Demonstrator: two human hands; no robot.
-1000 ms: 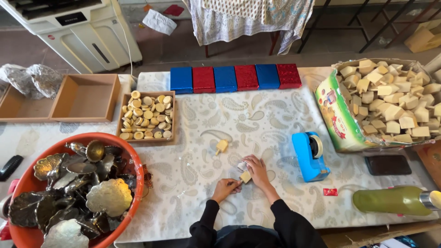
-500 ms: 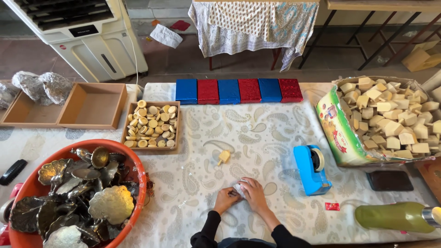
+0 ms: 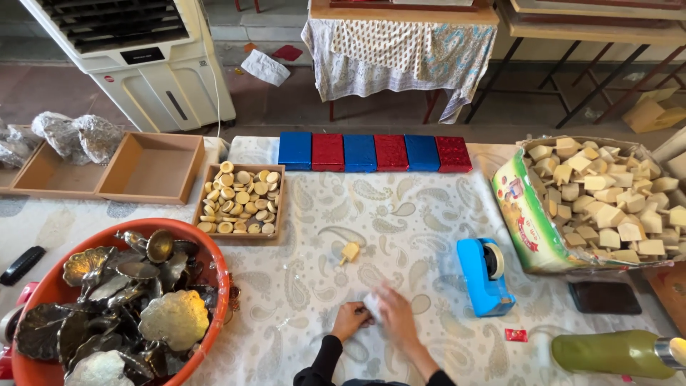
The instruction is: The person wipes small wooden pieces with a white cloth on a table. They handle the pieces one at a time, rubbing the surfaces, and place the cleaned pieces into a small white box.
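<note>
Working close to the near edge of the worktop [image 3: 400,214], we press a small white piece [image 3: 371,306] between both hands. Our left hand [image 3: 350,319] curls around its left side; our right hand [image 3: 395,314] lies over it, blurred, so we cannot tell how tightly those fingers close. A steady, low hold seems best. A small yellow wooden piece [image 3: 349,251] lies just beyond, and the blue tape dispenser [image 3: 484,276] stands to the right.

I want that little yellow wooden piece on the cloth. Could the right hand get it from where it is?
Probably yes. The little yellow wooden piece lies alone on the patterned cloth, just beyond the right hand, with nothing between them. But that hand is busy: both it and the left hand hold something small and pale.
</note>
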